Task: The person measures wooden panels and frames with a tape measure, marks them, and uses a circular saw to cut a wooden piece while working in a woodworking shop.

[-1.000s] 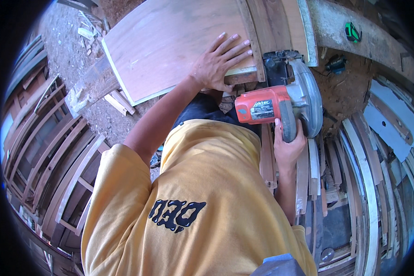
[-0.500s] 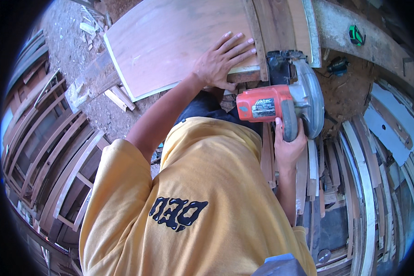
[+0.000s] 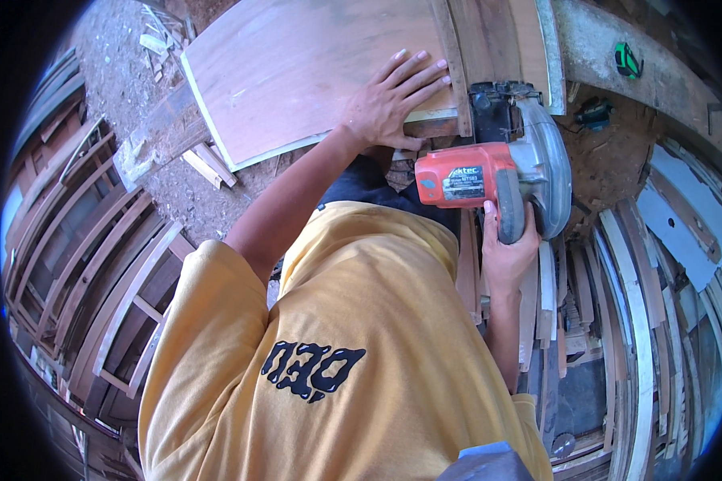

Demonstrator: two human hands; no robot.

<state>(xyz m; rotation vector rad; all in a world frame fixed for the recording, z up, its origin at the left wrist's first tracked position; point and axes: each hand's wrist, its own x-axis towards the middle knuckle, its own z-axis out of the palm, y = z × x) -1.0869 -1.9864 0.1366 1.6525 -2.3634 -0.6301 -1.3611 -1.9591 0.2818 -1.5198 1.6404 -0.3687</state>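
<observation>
Head view: your red-and-silver circular saw (image 3: 501, 176) and flat pale-brown wooden sheet (image 3: 321, 72) have drifted slightly right in view. Your left hand (image 3: 381, 111) lies splayed on the sheet; your right hand (image 3: 509, 256), apart, grips the saw at the sheet's near edge. Saw's rectangular label (image 3: 465, 183): printed.

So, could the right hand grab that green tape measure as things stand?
Probably not: the right hand is gripping the circular saw, and the green tape measure lies beyond it, on a plank ahead to the right.

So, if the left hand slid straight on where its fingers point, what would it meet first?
The left hand would probably first meet the narrow wooden strip just ahead; exact depth is unclear.
</observation>
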